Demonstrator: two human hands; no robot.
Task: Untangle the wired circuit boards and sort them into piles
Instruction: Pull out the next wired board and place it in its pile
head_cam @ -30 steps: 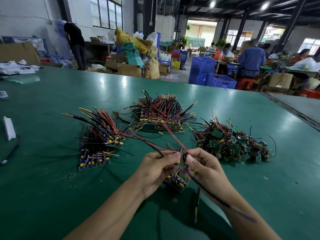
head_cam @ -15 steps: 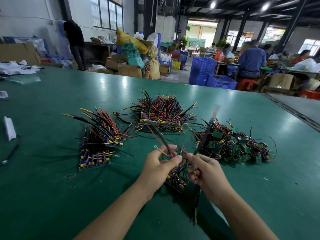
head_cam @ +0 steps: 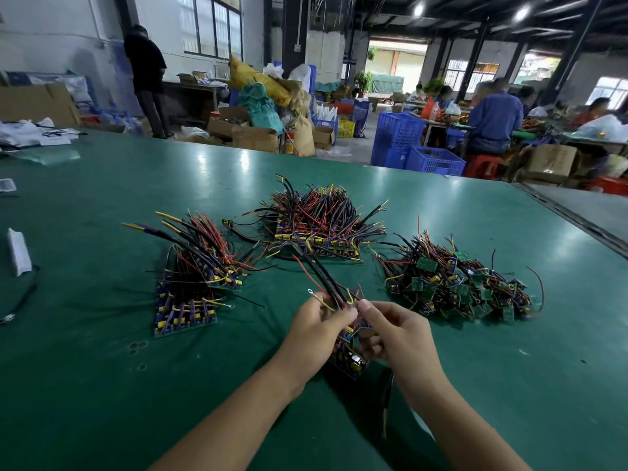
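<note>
Both hands meet low in the middle of the green table (head_cam: pixel 85 385). My left hand (head_cam: pixel 317 329) grips a small bundle of wired boards (head_cam: pixel 350 360), its black and red wires (head_cam: pixel 321 273) sticking up and away from me. My right hand (head_cam: pixel 396 331) pinches wires of the same bundle beside the left fingertips. Three piles lie beyond: a stacked pile (head_cam: pixel 190 277) at the left, a stacked pile (head_cam: pixel 319 222) in the middle, and a loose tangle of green boards (head_cam: pixel 458 283) at the right.
A white strip (head_cam: pixel 18 251) and a dark cable (head_cam: pixel 20 297) lie near the table's left edge. The table's right edge (head_cam: pixel 571 219) runs diagonally. Blue crates (head_cam: pixel 418 147), boxes and seated people are beyond the far edge.
The long wires that stretched between my hands have been gathered upright. My hands have drawn together, and the right hand now pinches next to the left fingertips.
</note>
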